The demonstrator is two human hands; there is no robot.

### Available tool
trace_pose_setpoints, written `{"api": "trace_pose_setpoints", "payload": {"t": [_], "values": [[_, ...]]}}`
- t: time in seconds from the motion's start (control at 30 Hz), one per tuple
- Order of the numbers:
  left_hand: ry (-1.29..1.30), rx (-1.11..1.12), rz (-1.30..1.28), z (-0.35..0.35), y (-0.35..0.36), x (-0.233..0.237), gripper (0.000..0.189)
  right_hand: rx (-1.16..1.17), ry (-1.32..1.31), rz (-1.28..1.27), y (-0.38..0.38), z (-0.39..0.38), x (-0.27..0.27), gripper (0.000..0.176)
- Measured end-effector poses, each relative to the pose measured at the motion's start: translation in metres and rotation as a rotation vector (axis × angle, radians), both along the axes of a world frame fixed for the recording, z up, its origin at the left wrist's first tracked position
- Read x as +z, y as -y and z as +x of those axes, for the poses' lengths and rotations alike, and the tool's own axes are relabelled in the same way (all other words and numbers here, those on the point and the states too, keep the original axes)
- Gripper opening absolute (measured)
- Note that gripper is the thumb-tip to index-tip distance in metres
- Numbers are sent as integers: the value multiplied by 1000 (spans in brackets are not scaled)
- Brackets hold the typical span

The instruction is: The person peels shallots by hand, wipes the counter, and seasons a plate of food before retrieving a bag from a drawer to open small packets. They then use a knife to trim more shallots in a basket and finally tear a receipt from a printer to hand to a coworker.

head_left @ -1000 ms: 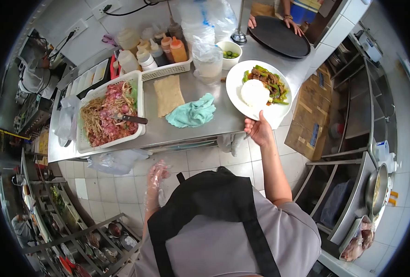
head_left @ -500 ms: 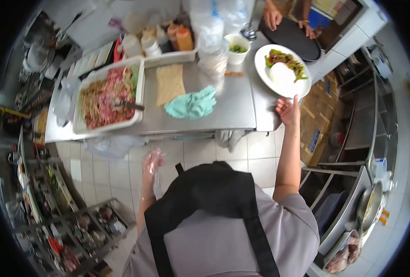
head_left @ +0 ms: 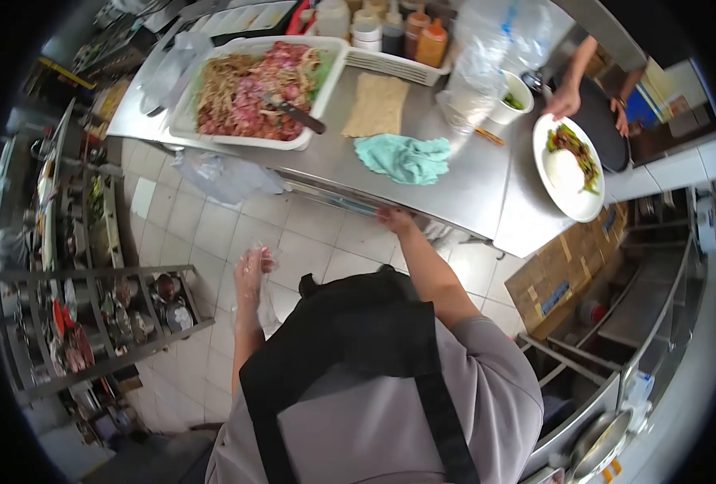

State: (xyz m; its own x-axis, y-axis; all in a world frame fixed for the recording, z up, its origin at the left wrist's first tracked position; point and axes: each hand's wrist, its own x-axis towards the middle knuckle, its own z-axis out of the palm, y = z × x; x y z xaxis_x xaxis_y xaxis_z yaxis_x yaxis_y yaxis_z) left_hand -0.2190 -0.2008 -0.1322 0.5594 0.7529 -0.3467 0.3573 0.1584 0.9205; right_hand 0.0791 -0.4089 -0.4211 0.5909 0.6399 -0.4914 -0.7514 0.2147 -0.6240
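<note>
My left hand (head_left: 253,264), in a clear plastic glove, hangs over the floor with loosely bent fingers and nothing visible in it. Just off the steel table's front edge is my right hand (head_left: 396,219), bare; its fingers are small and blurred. It is nearest to the teal cloth (head_left: 405,158) on the table (head_left: 471,194). A co-worker's hand (head_left: 565,100) touches the upper rim of an oval white plate (head_left: 564,171) holding rice and a meat and vegetable dish. A white tray (head_left: 323,101) of sliced meat has a dark-handled knife (head_left: 297,115) in it.
Sauce bottles (head_left: 430,44) stand in a white rack behind a beige cloth (head_left: 376,105). Plastic bags (head_left: 475,68) and a white tub of greens (head_left: 511,98) stand at the back. A metal shelf rack (head_left: 104,363) is at left, a steel cabinet (head_left: 576,411) at right.
My right hand has left the plate's edge and moved left to the table front. The co-worker's hand has come onto the plate. The head view has shifted, and the plate appears further right.
</note>
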Motion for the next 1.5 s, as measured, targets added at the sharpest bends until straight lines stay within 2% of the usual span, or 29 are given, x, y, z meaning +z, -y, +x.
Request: {"api": "trace_pose_setpoints", "payload": {"t": [0.07, 0.1, 0.27, 0.4, 0.47, 0.5, 0.53, 0.6, 0.63, 0.77, 0.87, 1.0, 1.13, 1.2, 1.27, 1.37, 1.43, 1.47, 1.5], "values": [[-13, 28, 40, -31, -3, -1, 32, -639, -759, 190, -18, 14, 34, 31], [-24, 26, 67, -47, -4, -1, 32, -782, -871, 191, -29, 22, 41, 32], [-97, 129, 71, -112, -21, 12, 33, -812, -703, 253, -52, 30, 22, 33], [-159, 144, 104, -151, -43, 25, 32, -820, -503, 450, -66, 17, 14, 34], [-175, 137, 97, -163, -54, 25, 32, -897, -440, 405, -78, 6, 10, 35], [-185, 130, 120, -168, -59, 26, 32, -956, -439, 196, -85, 1, 15, 30], [-194, 116, 144, -173, -66, 27, 32, -973, -449, 194, -90, -4, 7, 30], [-196, 89, 135, -180, -82, 22, 32, -808, -379, 7, -91, -18, -13, 22], [-186, 80, 124, -182, -90, 20, 32, -789, -323, 54, -90, -29, -23, 17], [-173, 38, 88, -175, -114, 8, 32, -874, -328, 57, -82, -91, -15, 15], [-164, -48, 70, -161, -127, -1, 32, -867, -359, 93, -68, -140, -11, 19], [-145, -184, 83, -132, -139, -16, 33, -905, -420, 0, -44, -182, 6, 21], [-145, -249, 70, -112, -140, -25, 37, -276, -327, -214, 36, -208, 2, 30], [-122, -278, 65, -105, -138, -28, 37, -125, -298, -518, 82, -209, 32, 36], [-99, -296, 59, -103, -133, -31, 38, -356, -255, -785, 129, -204, 54, 39], [-70, -307, 36, -97, -126, -33, 36, -433, -120, -805, 162, -178, 116, 43], [-88, -298, 34, -95, -121, -33, 33, -476, -172, -458, 130, -162, 172, 50], [-84, -292, 33, -94, -118, -34, 33, -525, -212, -468, 110, -155, 176, 56], [-75, -266, 22, -93, -115, -34, 32, -518, -66, -512, 106, -146, 157, 54]]}}
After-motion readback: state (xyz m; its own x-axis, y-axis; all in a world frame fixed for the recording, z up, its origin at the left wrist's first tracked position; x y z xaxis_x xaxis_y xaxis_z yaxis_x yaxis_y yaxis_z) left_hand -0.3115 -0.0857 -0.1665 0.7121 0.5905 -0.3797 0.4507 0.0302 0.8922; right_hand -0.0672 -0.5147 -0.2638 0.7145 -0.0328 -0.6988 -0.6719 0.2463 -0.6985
